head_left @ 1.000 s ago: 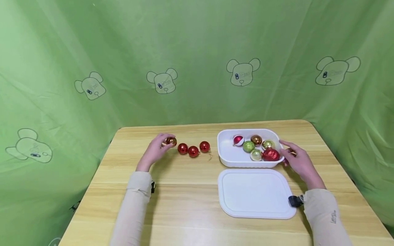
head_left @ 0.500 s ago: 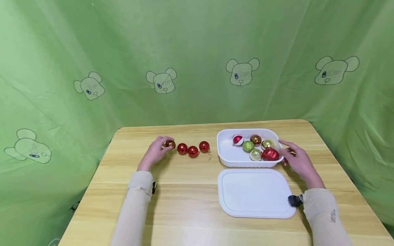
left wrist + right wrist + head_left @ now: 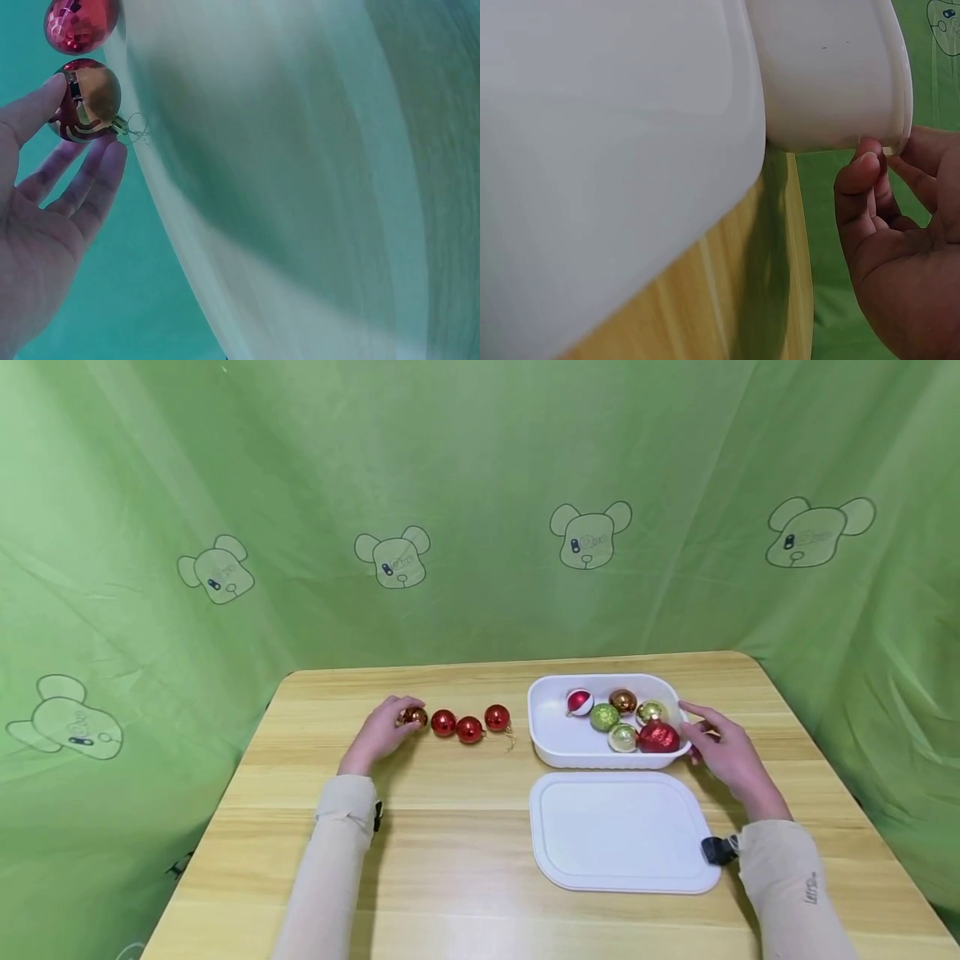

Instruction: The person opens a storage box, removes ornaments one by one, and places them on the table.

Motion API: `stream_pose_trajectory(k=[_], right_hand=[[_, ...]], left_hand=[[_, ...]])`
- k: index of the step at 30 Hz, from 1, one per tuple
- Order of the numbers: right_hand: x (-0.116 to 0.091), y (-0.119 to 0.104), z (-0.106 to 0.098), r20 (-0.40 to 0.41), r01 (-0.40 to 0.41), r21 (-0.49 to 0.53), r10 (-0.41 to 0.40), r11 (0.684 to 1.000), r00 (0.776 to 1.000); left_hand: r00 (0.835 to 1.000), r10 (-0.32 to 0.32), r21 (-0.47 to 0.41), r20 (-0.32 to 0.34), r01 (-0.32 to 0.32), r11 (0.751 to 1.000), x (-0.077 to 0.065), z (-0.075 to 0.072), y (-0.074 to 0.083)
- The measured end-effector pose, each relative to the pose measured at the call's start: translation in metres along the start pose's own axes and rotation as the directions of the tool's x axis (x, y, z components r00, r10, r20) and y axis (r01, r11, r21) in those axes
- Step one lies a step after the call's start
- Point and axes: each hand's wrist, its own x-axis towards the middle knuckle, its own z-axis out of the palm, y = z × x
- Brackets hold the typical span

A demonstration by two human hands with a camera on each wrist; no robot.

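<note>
My left hand point(image 3: 382, 732) holds a shiny copper-brown bauble point(image 3: 416, 718) at the left end of a row of red baubles point(image 3: 469, 730). In the left wrist view, the thumb lies on one side of that bauble point(image 3: 88, 101) and fingertips meet its underside by the gold cap and string loop. My right hand point(image 3: 723, 747) grips the right end of a white plastic box point(image 3: 551, 743), with fingers at its rim and outer wall point(image 3: 832, 82). Inside the box lie several baubles: a red-and-white one point(image 3: 580, 702), a green one point(image 3: 604, 717), a large red one point(image 3: 658, 737), plus gold and brown ones.
A white lid point(image 3: 622, 831) lies flat on the wooden table point(image 3: 442, 860), just in front of the box. The rightmost red bauble point(image 3: 497, 717) trails a gold string. A green curtain point(image 3: 480, 593) with bear-head outlines hangs behind the table.
My left hand has lowered the copper-brown bauble and shifted it slightly left, level with the red row. My right hand and the box have stayed put.
</note>
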Motion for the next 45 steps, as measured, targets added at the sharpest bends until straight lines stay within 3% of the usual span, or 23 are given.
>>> stream_pose_trajectory(k=[15,45], right_hand=[[-0.0007,0.0005,-0.0004,0.003,-0.007,-0.007,0.007,1.000,1.000],[-0.0007,0.0000,0.0006,0.006,-0.007,0.004,0.007,1.000,1.000]], left_hand=[[1.000,-0.013,0.036,0.008,0.013,0.999,0.0024,0.0085,-0.0078],[0.999,-0.038,0.052,-0.005,0.038,0.998,0.0017,0.0084,-0.0054]])
